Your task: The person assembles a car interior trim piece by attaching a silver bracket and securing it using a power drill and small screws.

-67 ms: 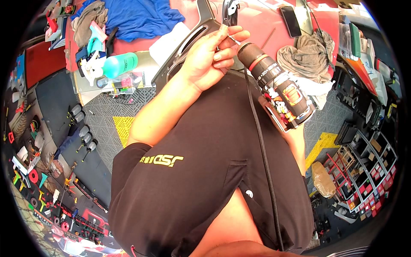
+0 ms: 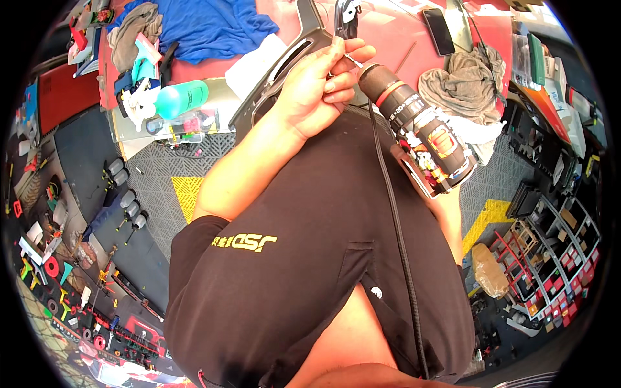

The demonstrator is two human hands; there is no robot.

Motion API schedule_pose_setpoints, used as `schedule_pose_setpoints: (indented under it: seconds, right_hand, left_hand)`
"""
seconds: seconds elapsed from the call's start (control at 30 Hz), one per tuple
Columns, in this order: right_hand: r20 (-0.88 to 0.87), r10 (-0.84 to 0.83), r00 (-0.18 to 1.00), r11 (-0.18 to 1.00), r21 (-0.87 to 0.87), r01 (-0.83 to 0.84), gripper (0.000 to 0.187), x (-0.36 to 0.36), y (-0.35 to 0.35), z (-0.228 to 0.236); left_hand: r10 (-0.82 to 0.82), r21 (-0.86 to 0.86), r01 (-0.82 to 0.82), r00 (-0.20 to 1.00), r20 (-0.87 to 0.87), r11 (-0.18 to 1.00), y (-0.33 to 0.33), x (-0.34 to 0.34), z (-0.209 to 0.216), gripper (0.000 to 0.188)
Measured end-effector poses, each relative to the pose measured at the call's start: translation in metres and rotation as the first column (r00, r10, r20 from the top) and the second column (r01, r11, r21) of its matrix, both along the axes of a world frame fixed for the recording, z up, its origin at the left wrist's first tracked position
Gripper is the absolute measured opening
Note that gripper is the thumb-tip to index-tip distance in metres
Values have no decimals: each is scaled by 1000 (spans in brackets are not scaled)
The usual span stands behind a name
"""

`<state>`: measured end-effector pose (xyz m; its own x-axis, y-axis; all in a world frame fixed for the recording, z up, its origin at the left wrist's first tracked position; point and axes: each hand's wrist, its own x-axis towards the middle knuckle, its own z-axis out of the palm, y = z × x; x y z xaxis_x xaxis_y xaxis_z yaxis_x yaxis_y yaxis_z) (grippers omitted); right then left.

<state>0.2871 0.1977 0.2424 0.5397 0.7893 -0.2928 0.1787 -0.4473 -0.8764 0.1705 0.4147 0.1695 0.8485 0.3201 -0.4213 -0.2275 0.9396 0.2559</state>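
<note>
My right hand (image 2: pixel 446 202) is mostly hidden beneath a black cordless drill (image 2: pixel 424 126) covered in stickers, holding it up at the right of my chest. The drill's chuck points up and left, and a thin silver bit (image 2: pixel 353 61) sticks out of it. Close to the bit's tip, my left hand (image 2: pixel 317 87) has its thumb and fingers pinched together; what lies between them is too small to make out. Behind the left hand, a black plastic trim piece (image 2: pixel 275 74) with slotted openings leans over the table edge, beside an upright dark part with a metal fitting (image 2: pixel 348 16).
On the red table (image 2: pixel 394 39) lie a blue cloth (image 2: pixel 200 29), a phone (image 2: pixel 440 32) and a grey-brown rag (image 2: pixel 462 87). A green spray bottle (image 2: pixel 184 98) lies at the left. A black cord (image 2: pixel 391 194) hangs down in front of me. Shelving (image 2: pixel 556 249) stands at the right.
</note>
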Motion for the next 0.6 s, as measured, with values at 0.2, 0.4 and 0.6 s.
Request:
schedule_pose_setpoints:
  seconds: [0.2,0.4,0.6]
  right_hand:
    - [26,18,1000,1000,-17,-18,49,7,-11,-19]
    - [77,10,997,998,62,-14,60,6,4,-18]
    - [41,-55,998,997,63,52,48,8,-14,-48]
  left_hand:
    - [44,8,-44,997,-63,999,-6,4,11,33]
    - [48,-69,-49,999,-19,996,-7,8,5,34]
    - [-10,-74,14,998,55,997,0,21,4,39]
